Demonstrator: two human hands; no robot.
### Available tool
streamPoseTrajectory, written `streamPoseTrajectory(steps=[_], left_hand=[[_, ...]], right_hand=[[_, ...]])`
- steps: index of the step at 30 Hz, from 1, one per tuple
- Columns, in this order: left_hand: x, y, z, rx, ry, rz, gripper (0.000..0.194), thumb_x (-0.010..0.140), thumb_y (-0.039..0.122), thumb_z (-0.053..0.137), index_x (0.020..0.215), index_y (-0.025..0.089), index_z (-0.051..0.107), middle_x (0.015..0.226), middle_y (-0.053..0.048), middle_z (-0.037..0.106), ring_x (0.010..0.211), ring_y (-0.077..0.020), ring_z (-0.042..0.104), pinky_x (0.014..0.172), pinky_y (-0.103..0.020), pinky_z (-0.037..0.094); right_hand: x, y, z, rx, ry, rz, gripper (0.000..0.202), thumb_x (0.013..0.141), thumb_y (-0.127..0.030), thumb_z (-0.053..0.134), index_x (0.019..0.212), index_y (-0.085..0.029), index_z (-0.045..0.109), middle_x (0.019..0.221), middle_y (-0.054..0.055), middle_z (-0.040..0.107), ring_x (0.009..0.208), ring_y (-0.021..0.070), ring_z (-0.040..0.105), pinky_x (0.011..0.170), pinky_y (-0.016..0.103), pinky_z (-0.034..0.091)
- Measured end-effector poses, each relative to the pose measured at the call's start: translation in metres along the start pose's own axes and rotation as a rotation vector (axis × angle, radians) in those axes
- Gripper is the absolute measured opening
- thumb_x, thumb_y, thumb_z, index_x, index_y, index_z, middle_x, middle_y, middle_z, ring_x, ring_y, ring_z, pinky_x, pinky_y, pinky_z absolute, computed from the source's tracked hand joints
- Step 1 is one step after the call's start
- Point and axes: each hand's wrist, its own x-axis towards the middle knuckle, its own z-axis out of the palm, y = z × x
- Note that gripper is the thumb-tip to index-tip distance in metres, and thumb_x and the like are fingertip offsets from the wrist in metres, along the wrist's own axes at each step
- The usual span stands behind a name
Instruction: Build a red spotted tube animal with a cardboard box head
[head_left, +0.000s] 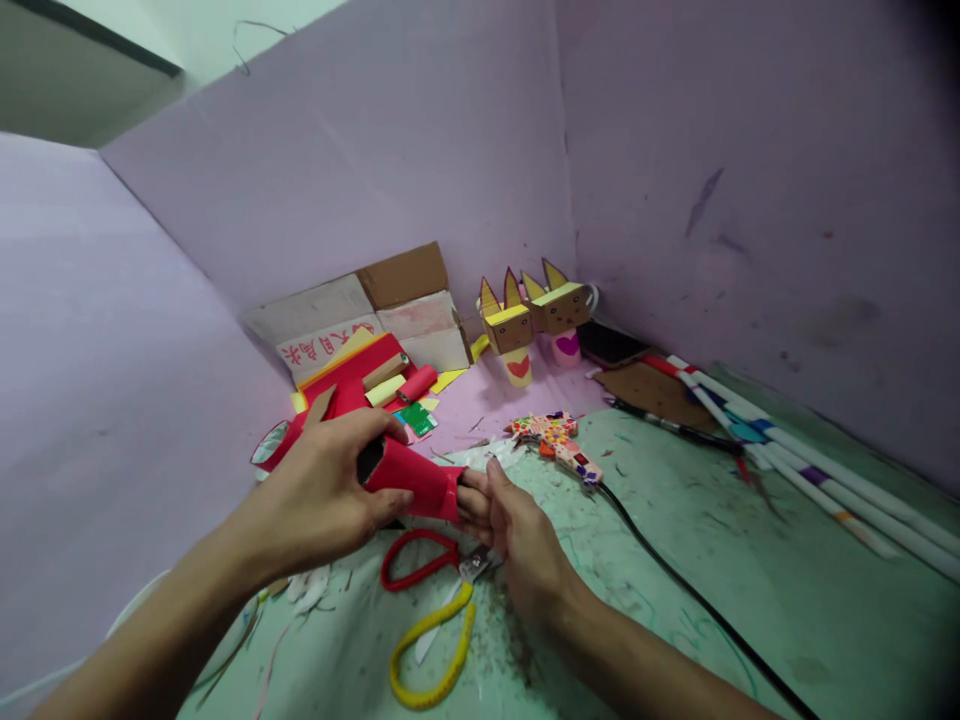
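Observation:
A red paper-covered cardboard tube lies sideways between my two hands, its dark hollow end to the left. My left hand is closed around that left end, thumb below and fingers above. At the other end, the fingers of my right hand reach to the rim and look tucked into the opening; my right thumb stays outside. Right below the tube, scissors with one red and one yellow handle lie on the table. A patterned glue gun with a black cord rests beyond my right hand.
Two box-headed paper figures with pointed ears stand at the back. Left of them are a flattened cardboard box, red paper and small rolled tubes. Striped white sticks lie at right. Purple panels enclose the table.

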Motion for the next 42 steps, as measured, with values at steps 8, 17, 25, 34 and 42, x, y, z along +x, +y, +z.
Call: streamPoseTrajectory(steps=[8,17,25,34,42], left_hand=[[0.003,-0.004,0.005,0.025,0.019,0.033,0.024,0.067,0.029,0.063,0.089,0.021,0.057,0.076,0.002,0.061,0.066,-0.0156,0.054,0.056,-0.026,0.041],[0.002,-0.006,0.013,-0.051,0.112,0.13,0.019,0.067,0.023,0.063,0.084,0.019,0.058,0.077,0.001,0.061,0.068,-0.0148,0.055,0.06,-0.025,0.042],[-0.003,-0.012,0.011,-0.088,0.181,0.095,0.029,0.066,0.032,0.067,0.091,0.019,0.059,0.079,0.0,0.063,0.066,-0.0163,0.056,0.058,-0.027,0.043],[0.002,-0.006,0.015,-0.076,0.124,0.19,0.019,0.068,0.02,0.061,0.086,0.018,0.055,0.08,0.0,0.057,0.069,-0.0143,0.052,0.061,-0.025,0.04],[0.002,-0.001,0.021,-0.003,0.048,0.16,0.015,0.074,0.02,0.054,0.088,0.019,0.048,0.084,-0.002,0.052,0.074,-0.0175,0.049,0.063,-0.029,0.039]], right_hand=[[0.001,-0.003,0.001,-0.01,0.008,0.006,0.063,0.069,-0.067,0.053,0.097,-0.011,0.064,0.087,0.01,0.072,0.099,0.0278,0.062,0.087,0.038,0.045],[0.0,-0.002,0.001,0.014,0.01,-0.009,0.06,0.072,-0.064,0.052,0.098,-0.011,0.064,0.089,0.011,0.073,0.099,0.0281,0.063,0.089,0.04,0.044],[0.003,-0.001,-0.003,-0.011,0.036,0.008,0.062,0.075,-0.063,0.048,0.102,-0.009,0.063,0.091,0.012,0.073,0.101,0.0278,0.062,0.089,0.04,0.043],[0.001,-0.001,0.001,-0.006,0.032,0.008,0.062,0.069,-0.065,0.053,0.098,-0.011,0.064,0.088,0.01,0.073,0.098,0.0278,0.063,0.087,0.039,0.044],[-0.003,-0.004,0.004,-0.035,0.039,0.057,0.062,0.067,-0.069,0.054,0.095,-0.014,0.063,0.086,0.007,0.071,0.092,0.0242,0.063,0.076,0.031,0.043]])
